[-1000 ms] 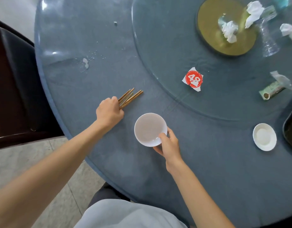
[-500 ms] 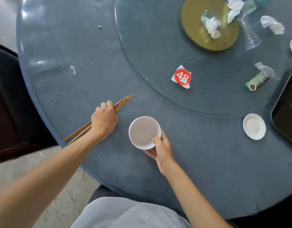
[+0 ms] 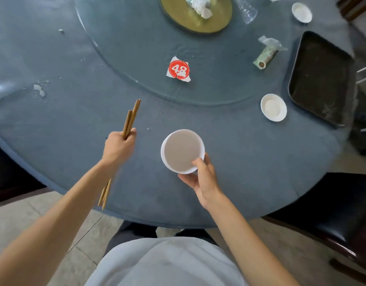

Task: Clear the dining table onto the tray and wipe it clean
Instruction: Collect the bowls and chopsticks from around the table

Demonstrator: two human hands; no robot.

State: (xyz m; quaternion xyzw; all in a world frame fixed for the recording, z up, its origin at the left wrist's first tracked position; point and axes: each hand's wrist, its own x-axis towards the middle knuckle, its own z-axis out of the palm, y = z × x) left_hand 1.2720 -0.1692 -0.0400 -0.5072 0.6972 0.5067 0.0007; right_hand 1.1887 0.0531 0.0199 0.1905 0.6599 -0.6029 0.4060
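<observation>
My left hand [image 3: 119, 145] grips a bundle of brown chopsticks [image 3: 131, 118], lifted off the blue table [image 3: 75, 112] with their tips pointing away and their tails sticking out below my wrist. My right hand [image 3: 200, 178] holds a white bowl [image 3: 182, 151] by its near rim, thumb over the edge, just above the table's near side. A black tray [image 3: 320, 77] lies at the right edge of the table. A small white dish [image 3: 273, 107] sits just left of the tray, and another small white dish [image 3: 301, 12] at the far right.
A glass turntable [image 3: 136, 48] carries a red "48" paper tag [image 3: 178, 69], a wrapped roll [image 3: 265, 55], a gold plate [image 3: 195, 15] with crumpled tissues, and a clear plastic bottle [image 3: 246, 10]. White crumbs [image 3: 39, 91] lie at the left. Dark chairs stand on both sides.
My left hand lifted the chopsticks off the table and turned them to point away. My right hand raised the bowl slightly. The view shifted right, bringing the tray fully in.
</observation>
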